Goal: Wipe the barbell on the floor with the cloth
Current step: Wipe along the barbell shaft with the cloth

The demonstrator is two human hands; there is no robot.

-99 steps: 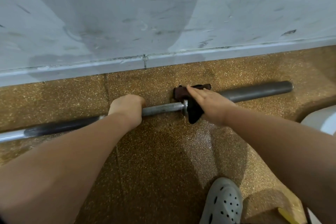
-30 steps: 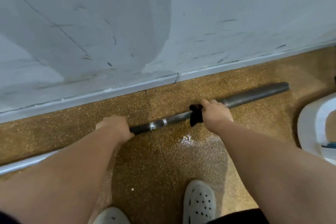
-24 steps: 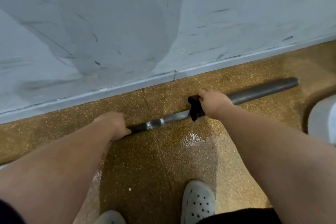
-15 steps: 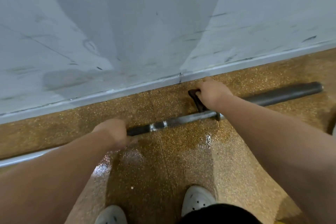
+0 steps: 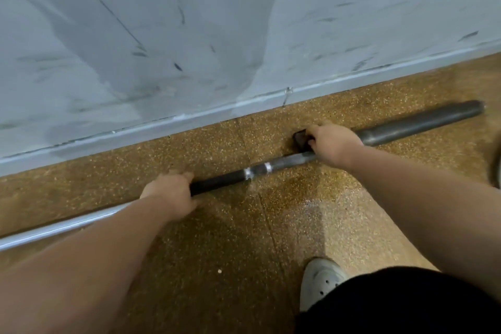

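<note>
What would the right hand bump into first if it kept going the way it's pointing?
Probably the wall's baseboard: the right hand, gripping the cloth by the barbell, points across bare floor toward it.

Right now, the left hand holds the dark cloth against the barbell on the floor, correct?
No. The right hand holds the dark cloth against the barbell on the floor; the left hand grips the barbell without it. The head view shows this.

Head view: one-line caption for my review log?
The right hand holds a dark cloth against the barbell while the left hand grips its shaft on the floor.
</note>
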